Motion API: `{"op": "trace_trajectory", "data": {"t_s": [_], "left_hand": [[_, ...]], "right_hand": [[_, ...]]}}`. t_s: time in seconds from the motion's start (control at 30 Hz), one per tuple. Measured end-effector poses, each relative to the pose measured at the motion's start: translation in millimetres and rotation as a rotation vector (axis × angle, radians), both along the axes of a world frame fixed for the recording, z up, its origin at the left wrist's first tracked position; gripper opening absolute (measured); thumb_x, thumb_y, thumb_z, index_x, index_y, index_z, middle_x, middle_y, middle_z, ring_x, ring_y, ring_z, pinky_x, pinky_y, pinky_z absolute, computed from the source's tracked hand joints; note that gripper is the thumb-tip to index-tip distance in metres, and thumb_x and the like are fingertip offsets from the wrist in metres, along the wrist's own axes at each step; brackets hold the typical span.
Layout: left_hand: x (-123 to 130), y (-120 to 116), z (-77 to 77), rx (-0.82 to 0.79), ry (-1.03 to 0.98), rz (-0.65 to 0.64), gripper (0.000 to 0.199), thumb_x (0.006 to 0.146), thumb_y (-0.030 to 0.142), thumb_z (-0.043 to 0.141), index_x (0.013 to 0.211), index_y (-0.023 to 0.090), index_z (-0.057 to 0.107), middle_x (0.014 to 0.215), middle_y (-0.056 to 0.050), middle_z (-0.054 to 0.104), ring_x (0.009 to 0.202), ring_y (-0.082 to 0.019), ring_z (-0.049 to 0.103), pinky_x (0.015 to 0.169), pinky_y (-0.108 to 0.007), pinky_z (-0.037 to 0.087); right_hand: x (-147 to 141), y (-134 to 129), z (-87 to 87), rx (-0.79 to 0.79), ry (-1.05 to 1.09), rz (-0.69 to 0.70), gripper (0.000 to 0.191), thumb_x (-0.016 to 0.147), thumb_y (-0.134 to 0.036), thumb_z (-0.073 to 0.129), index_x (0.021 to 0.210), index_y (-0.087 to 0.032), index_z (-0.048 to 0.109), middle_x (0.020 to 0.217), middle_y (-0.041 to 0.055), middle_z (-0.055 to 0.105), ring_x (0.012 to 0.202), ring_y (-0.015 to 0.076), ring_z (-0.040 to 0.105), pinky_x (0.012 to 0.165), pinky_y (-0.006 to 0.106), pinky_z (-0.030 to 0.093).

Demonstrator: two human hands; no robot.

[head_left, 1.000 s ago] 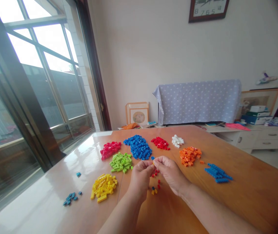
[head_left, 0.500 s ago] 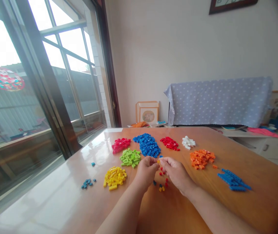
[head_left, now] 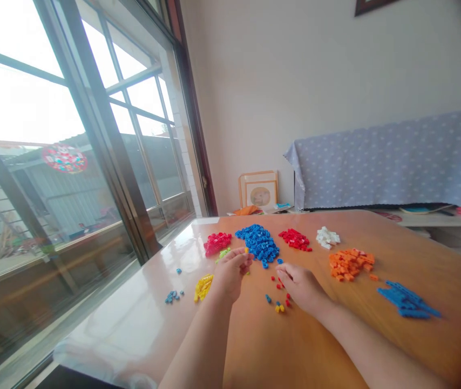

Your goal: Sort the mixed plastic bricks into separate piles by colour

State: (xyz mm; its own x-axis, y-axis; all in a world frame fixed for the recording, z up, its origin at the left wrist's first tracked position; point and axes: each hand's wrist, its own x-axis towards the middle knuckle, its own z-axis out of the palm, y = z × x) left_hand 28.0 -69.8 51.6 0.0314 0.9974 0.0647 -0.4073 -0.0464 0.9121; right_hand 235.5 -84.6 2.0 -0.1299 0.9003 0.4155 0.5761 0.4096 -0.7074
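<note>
My left hand is raised over the middle of the table, its fingers closed on a small yellow toy brick that shows at the fingertips. The green pile is mostly hidden behind that hand, and the yellow pile lies partly behind its wrist. My right hand hovers to the right, thumb and fingers pressed together; what they hold, if anything, cannot be made out. Below and between the hands lie several loose red pieces, a dark blue-green piece and a few yellow pieces.
Farther back are a blue pile, a pinkish-red pile, a red pile and white pieces. Orange bricks and long blue pieces lie right; small blue-green pieces lie left. A glass window borders the table.
My hands have come apart; the yellow brick, held between both before, now stays in my left hand. My right hand has drawn back rightward. The view has turned slightly left.
</note>
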Motion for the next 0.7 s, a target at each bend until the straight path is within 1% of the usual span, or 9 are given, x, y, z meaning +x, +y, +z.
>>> {"op": "trace_trajectory", "data": {"t_s": [0.07,0.13,0.2,0.27,0.33,0.47,0.53,0.6,0.7], "left_hand": [[-6.1,-5.5,2.8,-0.042,-0.033,0.008,0.029,0.066,0.023,0.078,0.089,0.012,0.065,0.085,-0.009,0.070,0.064,-0.009,0.059,0.059,-0.020,0.044],[-13.9,-10.6,3.7,-0.067,-0.040,0.030,0.029,0.066,0.024,0.079,0.088,0.012,0.065,0.084,-0.010,0.070,0.064,-0.010,0.060,0.059,-0.021,0.046],[-24.3,-15.3,2.5,-0.076,-0.011,0.076,0.030,0.067,0.028,0.079,0.088,0.012,0.065,0.082,-0.009,0.069,0.064,-0.011,0.061,0.059,-0.021,0.046],[-38.4,-19.8,-0.6,-0.067,0.070,0.139,0.032,0.067,0.034,0.079,0.086,0.012,0.065,0.079,-0.008,0.068,0.062,-0.010,0.059,0.058,-0.020,0.045],[-56.2,-25.1,-4.7,-0.040,0.219,0.218,0.035,0.067,0.040,0.078,0.084,0.012,0.066,0.076,-0.006,0.067,0.060,-0.009,0.057,0.057,-0.020,0.042],[-94.2,-37.6,-11.3,0.060,0.658,0.402,0.040,0.072,0.051,0.069,0.087,0.014,0.069,0.073,-0.003,0.067,0.059,-0.011,0.054,0.056,-0.023,0.038],[-107.8,-43.0,-13.1,0.097,0.860,0.483,0.037,0.073,0.049,0.064,0.085,0.015,0.071,0.070,-0.003,0.065,0.061,-0.014,0.055,0.058,-0.024,0.038],[-114.8,-46.1,-15.1,0.138,1.028,0.531,0.032,0.075,0.045,0.061,0.081,0.016,0.072,0.069,-0.003,0.065,0.064,-0.015,0.056,0.060,-0.025,0.039],[-114.9,-46.3,-20.4,0.200,1.204,0.530,0.026,0.076,0.038,0.057,0.072,0.016,0.071,0.067,-0.003,0.063,0.070,-0.017,0.058,0.064,-0.026,0.039]], "right_hand": [[1.7,1.9,-2.6,0.020,-0.020,-0.009,0.034,0.091,-0.042,0.040,0.078,-0.022,0.064,0.065,0.0011,0.064,0.063,0.0173,0.059,0.060,0.025,0.040],[3.1,3.5,-4.5,0.029,-0.026,0.000,0.034,0.092,-0.042,0.039,0.080,-0.022,0.064,0.067,0.0014,0.065,0.065,0.0176,0.060,0.060,0.025,0.039],[3.9,4.2,-5.4,0.031,-0.033,0.007,0.034,0.093,-0.042,0.038,0.084,-0.023,0.064,0.070,0.0016,0.066,0.066,0.0179,0.060,0.062,0.025,0.039],[4.3,4.1,-5.2,0.034,-0.051,0.000,0.034,0.093,-0.043,0.038,0.084,-0.023,0.064,0.069,0.0012,0.065,0.066,0.0177,0.060,0.063,0.026,0.039],[4.9,3.3,-4.6,0.045,-0.073,-0.011,0.035,0.094,-0.043,0.037,0.080,-0.023,0.062,0.066,0.0003,0.062,0.063,0.0169,0.057,0.061,0.025,0.038],[7.2,3.1,-4.6,0.062,-0.094,-0.018,0.036,0.093,-0.043,0.037,0.070,-0.023,0.056,0.061,-0.0007,0.059,0.060,0.0156,0.054,0.058,0.024,0.035],[8.2,4.6,-6.1,0.055,-0.089,-0.017,0.035,0.092,-0.043,0.039,0.071,-0.023,0.056,0.062,-0.0005,0.060,0.059,0.0155,0.054,0.058,0.024,0.035],[8.7,6.5,-8.0,0.052,-0.086,-0.015,0.033,0.092,-0.043,0.039,0.073,-0.023,0.057,0.064,-0.0002,0.061,0.060,0.0157,0.054,0.058,0.024,0.035],[9.1,8.2,-9.7,0.066,-0.105,-0.025,0.035,0.092,-0.043,0.037,0.070,-0.023,0.055,0.061,-0.0001,0.058,0.059,0.0159,0.053,0.058,0.025,0.034]]}}
